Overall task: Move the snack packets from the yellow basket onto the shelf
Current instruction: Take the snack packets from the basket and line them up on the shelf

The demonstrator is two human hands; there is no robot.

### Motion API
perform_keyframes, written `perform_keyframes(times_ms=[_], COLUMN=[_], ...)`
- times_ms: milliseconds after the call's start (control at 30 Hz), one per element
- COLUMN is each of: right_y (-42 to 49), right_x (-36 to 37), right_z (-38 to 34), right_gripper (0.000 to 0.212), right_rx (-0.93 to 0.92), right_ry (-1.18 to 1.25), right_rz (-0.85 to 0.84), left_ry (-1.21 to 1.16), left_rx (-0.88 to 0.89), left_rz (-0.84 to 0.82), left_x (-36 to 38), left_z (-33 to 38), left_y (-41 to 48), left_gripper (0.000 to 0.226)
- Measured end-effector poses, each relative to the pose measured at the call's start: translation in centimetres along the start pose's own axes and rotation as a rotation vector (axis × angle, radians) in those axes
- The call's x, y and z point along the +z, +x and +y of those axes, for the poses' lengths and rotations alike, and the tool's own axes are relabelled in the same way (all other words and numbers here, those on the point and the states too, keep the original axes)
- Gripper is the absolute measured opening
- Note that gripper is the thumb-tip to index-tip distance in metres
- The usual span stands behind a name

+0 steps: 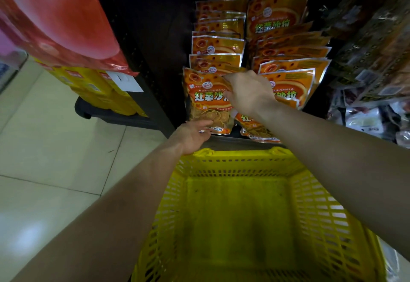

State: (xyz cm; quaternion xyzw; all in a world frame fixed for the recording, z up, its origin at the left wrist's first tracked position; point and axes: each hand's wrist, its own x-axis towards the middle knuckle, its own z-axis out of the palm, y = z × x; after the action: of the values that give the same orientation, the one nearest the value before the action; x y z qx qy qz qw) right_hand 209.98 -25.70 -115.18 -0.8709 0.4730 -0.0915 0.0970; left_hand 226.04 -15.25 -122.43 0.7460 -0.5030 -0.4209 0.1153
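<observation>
Orange snack packets stand in two rows on the dark shelf (230,138). The front packet of the left row (205,102) shows chips through a clear window. My right hand (248,92) grips that packet's upper right edge with curled fingers. My left hand (193,134) holds its bottom left corner, fingers under the lower edge. A second front packet (290,89) stands in the right row, partly hidden by my right wrist. The yellow basket (332,219) sits below the shelf front, and no packets show inside it.
Dark wrapped goods (372,60) fill the shelf section on the right. On the left hang a red poster (60,22) and yellow boxes (97,91) on a low black stand. Pale floor tiles (51,153) spread to the left of the basket.
</observation>
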Motion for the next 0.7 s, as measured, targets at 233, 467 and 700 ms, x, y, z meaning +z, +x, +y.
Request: perform_keyframes(times_ms=[233,467,700], right_y=[-0.5,-0.4,-0.9], right_x=[0.4,0.0,-0.5], right_z=[-0.6,-0.5,0.1], right_gripper=[0.023,0.050,0.068], right_rx=[-0.005,-0.001,-0.020], right_ry=[-0.082,-0.124,-0.178], right_rz=[-0.029,0.096,0.126], left_ry=[-0.106,-0.130,-0.095], left_rx=[-0.014,0.053,0.028], left_rz=[0.015,0.010,0.002], left_x=[-0.6,0.3,0.3], left_z=[-0.8,0.7,1.5], left_y=[-1.1,-1.0,0.0], left_gripper=[0.042,0.065,0.064])
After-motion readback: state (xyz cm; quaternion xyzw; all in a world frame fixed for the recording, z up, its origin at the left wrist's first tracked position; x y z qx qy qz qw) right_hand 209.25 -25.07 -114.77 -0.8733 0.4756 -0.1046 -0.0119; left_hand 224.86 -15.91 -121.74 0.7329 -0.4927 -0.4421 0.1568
